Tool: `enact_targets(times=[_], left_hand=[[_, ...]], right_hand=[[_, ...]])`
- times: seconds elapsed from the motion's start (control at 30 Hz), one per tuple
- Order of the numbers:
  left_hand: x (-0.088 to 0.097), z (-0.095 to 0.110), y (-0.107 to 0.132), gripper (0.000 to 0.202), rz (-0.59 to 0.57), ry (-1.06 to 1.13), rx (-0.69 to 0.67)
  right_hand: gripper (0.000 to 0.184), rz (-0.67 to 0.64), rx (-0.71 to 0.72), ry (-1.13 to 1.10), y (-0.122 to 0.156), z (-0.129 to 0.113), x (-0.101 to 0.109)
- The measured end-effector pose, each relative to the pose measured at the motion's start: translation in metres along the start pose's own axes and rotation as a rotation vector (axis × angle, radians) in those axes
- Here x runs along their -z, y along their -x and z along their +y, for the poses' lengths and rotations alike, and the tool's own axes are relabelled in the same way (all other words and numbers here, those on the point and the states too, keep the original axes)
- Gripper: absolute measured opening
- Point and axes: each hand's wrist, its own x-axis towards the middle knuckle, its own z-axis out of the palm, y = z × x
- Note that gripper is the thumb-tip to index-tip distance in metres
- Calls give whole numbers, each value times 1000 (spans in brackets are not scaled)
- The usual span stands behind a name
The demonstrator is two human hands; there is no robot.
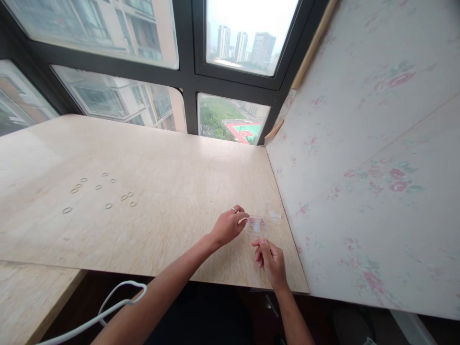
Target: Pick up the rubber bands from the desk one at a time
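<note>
Since the floral wall runs along the tabletop's R edge, room's tight that side; the widest stretch is L, btwn the L hand and approx. 11 thin rings lying well apart from it. Front edge is close, both forearms crossing it; window frame bounds the back. Clear box sits nr the R front corner, just R of the L fingertips and just beyond the R hand; a 2nd clear piece lies beside it, wallward. Hands are apart: L forearm slants in, fingers bent together at the box's L edge, 1 finger ring on; R forearm rises steeply, fingers curled, thumb nr index. Can't tell if either's gripping anything.
</note>
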Motion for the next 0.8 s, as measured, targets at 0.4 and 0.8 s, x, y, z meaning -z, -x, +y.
enact_targets(times=[0.4,0.8], left_hand=[[38,-48,60,21,95,62,143],[40,-65,82,20,209,186,271]], right_hand=[[47,-4,-27,25,3,-3,-2],[29,-494,251,-95,-26,-100,-140]])
